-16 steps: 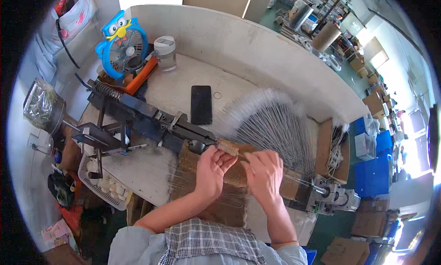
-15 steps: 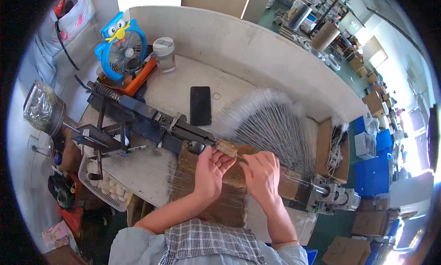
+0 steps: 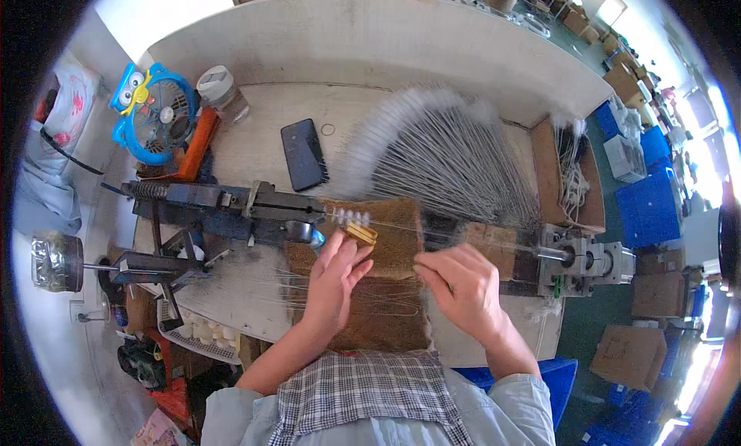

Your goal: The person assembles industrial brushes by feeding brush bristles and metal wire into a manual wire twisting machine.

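My left hand (image 3: 332, 284) holds a small golden, block-like piece (image 3: 360, 234) between thumb and fingers. Just above that piece, a twisted strip of white bristles (image 3: 351, 216) sticks out from the jaw of a dark metal bench machine (image 3: 285, 211). My right hand (image 3: 463, 284) is closed in a pinch over the right edge of a brown fuzzy pad (image 3: 394, 249); whatever is between its fingertips is too small to make out. Thin metal wires (image 3: 370, 298) lie across the pad below the hands. A metal spindle (image 3: 554, 254) faces the machine from the right.
Behind the hands lies a fanned pile of white-tipped wire brushes (image 3: 455, 168). A black phone (image 3: 303, 154), a lidded clear cup (image 3: 222, 94) and a blue toy-shaped fan (image 3: 157, 114) stand farther left. A cardboard box (image 3: 590, 191) is at right, and a white basket (image 3: 199, 332) sits low left.
My right hand has moved right, away from the left hand. The golden piece has tilted lower, and the white bristle strip now shows above it. The head view has shifted.
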`<state>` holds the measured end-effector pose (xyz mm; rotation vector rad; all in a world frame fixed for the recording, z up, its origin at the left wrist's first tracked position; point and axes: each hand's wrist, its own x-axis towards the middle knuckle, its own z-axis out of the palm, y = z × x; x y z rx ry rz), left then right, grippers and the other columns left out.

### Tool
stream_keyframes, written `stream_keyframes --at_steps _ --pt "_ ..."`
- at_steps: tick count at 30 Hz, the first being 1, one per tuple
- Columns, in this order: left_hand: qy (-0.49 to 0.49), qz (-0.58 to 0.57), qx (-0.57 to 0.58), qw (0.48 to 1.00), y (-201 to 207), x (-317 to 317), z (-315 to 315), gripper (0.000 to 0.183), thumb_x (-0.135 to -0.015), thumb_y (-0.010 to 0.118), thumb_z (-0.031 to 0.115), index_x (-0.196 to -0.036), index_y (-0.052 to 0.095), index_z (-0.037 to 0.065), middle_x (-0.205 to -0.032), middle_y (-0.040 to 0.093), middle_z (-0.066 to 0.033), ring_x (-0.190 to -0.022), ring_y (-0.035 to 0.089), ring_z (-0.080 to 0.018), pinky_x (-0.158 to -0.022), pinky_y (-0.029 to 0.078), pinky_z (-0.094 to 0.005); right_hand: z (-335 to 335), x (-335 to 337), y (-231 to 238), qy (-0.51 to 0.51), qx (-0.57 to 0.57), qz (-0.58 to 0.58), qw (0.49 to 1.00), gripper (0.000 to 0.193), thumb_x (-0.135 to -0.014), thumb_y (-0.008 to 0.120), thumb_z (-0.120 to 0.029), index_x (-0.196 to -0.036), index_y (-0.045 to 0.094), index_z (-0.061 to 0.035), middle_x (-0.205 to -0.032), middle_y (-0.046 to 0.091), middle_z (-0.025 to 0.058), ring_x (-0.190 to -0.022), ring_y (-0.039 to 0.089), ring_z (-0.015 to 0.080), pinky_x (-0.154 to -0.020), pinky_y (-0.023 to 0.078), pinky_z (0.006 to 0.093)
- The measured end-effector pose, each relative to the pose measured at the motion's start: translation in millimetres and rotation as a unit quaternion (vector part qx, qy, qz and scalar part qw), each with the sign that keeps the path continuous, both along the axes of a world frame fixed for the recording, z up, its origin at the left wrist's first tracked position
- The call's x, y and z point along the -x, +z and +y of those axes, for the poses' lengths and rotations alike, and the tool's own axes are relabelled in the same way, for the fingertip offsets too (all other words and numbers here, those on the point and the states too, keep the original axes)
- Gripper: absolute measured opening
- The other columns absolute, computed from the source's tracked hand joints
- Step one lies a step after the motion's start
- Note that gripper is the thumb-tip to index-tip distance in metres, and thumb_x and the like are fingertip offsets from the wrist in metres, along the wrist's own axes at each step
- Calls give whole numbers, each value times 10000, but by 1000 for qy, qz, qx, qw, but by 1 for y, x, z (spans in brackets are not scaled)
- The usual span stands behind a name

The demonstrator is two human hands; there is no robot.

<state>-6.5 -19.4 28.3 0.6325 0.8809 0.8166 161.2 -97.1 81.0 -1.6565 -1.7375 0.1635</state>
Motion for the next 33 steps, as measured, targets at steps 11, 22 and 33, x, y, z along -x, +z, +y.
stream_keyframes --at_steps 11,22,33 --pt "354 -8 80 932 -39 154 40 207 -845 585 229 -986 549 82 -863 608 -33 -715 565 -126 -569 464 -267 -48 2 -89 1 226 39 973 143 -771 628 -173 -869 648 -70 -829 621 80 -780 603 281 -661 491 365" --pt "612 169 26 772 -74 349 71 357 -795 625 427 -889 572 87 -693 528 8 -595 497 -98 -520 382 -236 -43 15 -90 10 304 -46 951 167 -787 597 -239 -869 650 -103 -802 598 77 -784 599 277 -682 494 382" --pt "417 9 54 907 -89 207 23 240 -879 526 294 -944 568 67 -827 595 -28 -740 562 -137 -661 482 -267 -50 -23 -22 -78 254 -34 964 109 -800 585 -157 -876 645 -108 -807 595 86 -759 596 303 -631 484 396"
